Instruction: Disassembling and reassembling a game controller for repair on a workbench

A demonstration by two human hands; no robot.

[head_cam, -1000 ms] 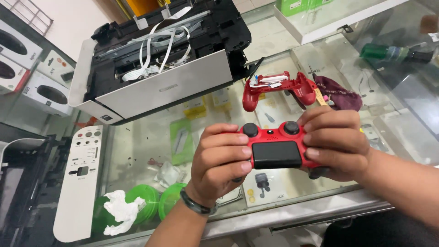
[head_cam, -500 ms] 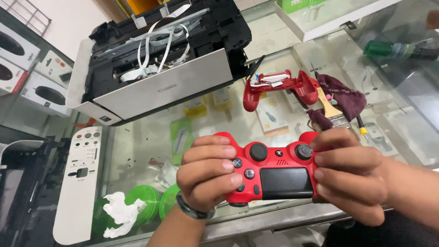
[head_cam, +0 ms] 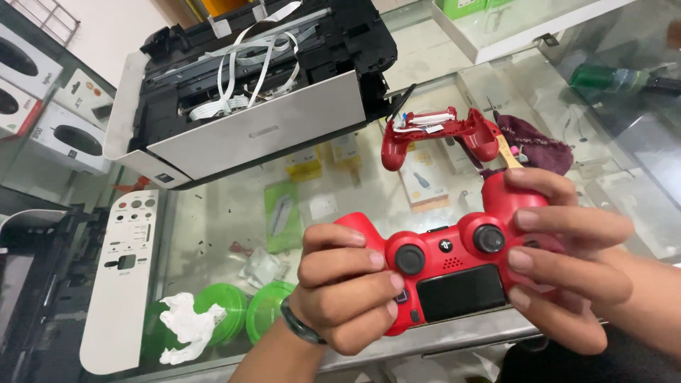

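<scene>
Both the left hand (head_cam: 347,287) and right hand (head_cam: 567,262) curl tight around a red game controller (head_cam: 447,273) at lower centre, above the glass table (head_cam: 227,213).

White boxes (head_cam: 50,106) far left; green package (head_cam: 284,213) under glass.

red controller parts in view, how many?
2: an assembled red controller gripped in both the left hand and the right hand, and an empty red shell on the glass counter behind.
</scene>
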